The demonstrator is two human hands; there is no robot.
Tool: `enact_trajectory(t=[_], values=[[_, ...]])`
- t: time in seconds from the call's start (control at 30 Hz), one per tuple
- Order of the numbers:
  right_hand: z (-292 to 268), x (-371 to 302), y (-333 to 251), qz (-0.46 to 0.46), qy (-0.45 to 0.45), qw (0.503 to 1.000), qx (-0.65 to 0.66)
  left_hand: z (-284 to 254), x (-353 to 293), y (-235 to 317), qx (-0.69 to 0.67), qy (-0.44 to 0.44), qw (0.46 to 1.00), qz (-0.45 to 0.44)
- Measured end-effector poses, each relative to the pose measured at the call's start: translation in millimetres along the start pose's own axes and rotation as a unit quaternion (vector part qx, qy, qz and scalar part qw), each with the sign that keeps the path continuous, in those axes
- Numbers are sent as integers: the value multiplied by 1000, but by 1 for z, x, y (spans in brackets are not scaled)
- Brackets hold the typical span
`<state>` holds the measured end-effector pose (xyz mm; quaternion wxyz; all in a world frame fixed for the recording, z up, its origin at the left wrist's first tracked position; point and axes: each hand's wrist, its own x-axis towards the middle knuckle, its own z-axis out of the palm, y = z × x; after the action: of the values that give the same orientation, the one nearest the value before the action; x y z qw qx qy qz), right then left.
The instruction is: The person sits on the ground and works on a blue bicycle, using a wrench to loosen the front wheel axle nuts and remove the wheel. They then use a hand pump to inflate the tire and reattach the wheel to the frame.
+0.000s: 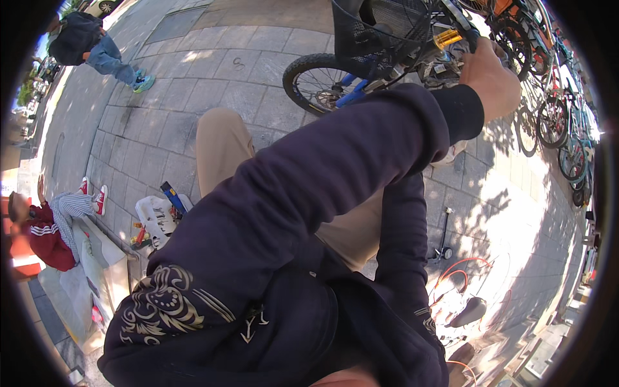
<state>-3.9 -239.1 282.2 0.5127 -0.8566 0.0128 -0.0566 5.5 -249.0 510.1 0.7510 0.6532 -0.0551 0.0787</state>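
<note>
My left arm reaches across to the upper right in a dark sleeve. My left hand (491, 79) is closed at the black end of a bicycle handlebar (472, 39); its fingertips are partly hidden. The bicycle has a black mesh basket (361, 39), a front wheel (316, 84) and a blue fork (352, 93). A gold cylindrical part (447, 39) sits close to my left hand. My right sleeve (403, 226) passes up behind my left forearm, which hides my right hand.
Parked bicycles (556, 122) line the right. A pump-like tool with a gauge (445, 251) and an orange hose (464, 271) lie on the paving. At left are a white tool tray (155, 216), a seated person (55, 235) and, farther off, a standing person (106, 55).
</note>
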Motion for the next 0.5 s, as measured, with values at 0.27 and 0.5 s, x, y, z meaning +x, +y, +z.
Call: enact_trajectory(t=[0.27, 0.5], values=[[-37, 3, 13, 80, -100, 956, -263, -79, -107, 3, -18, -117, 979, 165], [23, -96, -125, -143, -293, 945, 20, -310, -188, -52, 359, 102, 923, 91]])
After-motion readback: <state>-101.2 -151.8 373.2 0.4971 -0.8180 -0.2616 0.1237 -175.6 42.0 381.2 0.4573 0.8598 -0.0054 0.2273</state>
